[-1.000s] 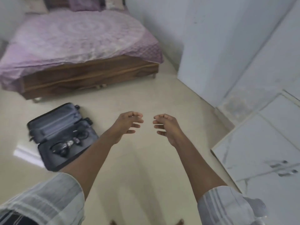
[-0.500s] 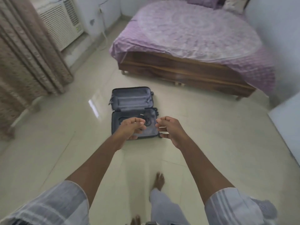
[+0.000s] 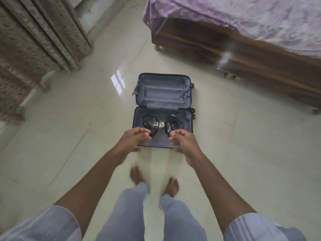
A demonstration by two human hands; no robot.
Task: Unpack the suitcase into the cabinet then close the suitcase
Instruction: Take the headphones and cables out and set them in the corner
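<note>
Where hands (image 3: 134, 139) overlap suitcase (image 3: 163, 94), cables (image 3: 161, 123) indistinct

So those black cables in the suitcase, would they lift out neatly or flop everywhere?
Probably flop: the black cables lie in loose tangled loops, so they look limp. Likely light too. Tangled with the white plug, one may drag the other along.
</note>
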